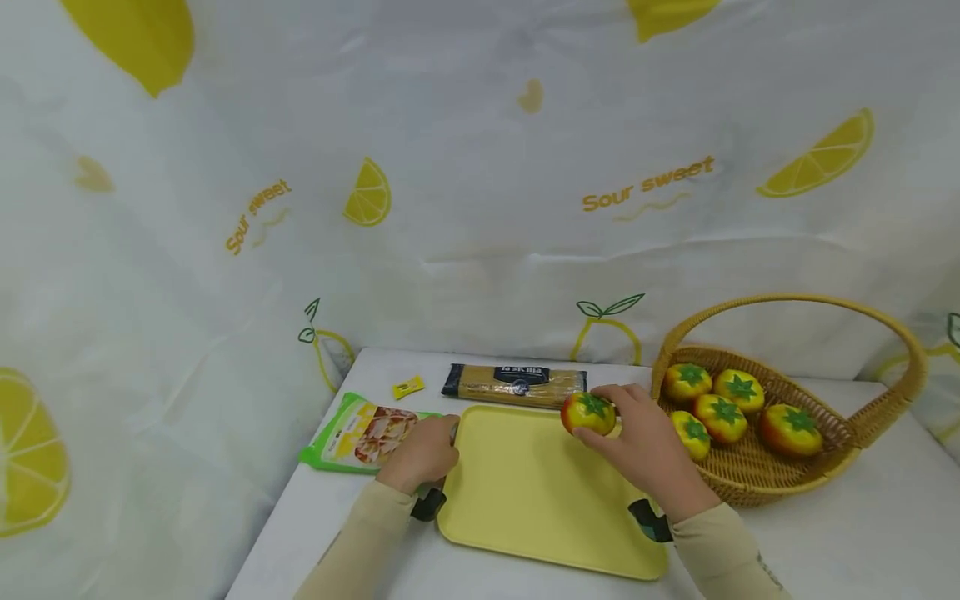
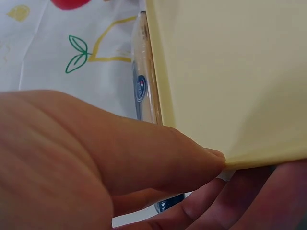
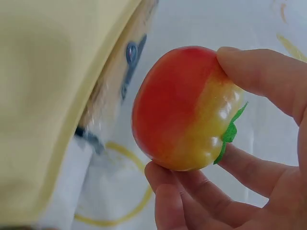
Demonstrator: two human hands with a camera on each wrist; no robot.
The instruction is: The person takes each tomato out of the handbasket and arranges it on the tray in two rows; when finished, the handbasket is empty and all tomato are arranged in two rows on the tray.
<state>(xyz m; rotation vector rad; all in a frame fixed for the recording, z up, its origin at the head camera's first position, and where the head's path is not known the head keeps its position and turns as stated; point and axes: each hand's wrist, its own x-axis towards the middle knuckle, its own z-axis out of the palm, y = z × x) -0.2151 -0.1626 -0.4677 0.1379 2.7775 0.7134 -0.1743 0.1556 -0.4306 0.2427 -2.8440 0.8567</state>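
Note:
My right hand holds a red-and-yellow artificial tomato with a green leafy top, above the far right part of a yellow tray. In the right wrist view, thumb and fingers grip the tomato from opposite sides, its leafy top turned toward the palm. At the tray's left edge, my left hand pinches the rim. The left wrist view has the thumb on top of the tray and the other fingers curled below it, partly hidden.
A wicker basket with a tall handle stands at the right, holding several similar tomatoes. Behind the tray lies a pack of spaghetti. Left of the tray are a green-edged food packet and a small yellow sachet.

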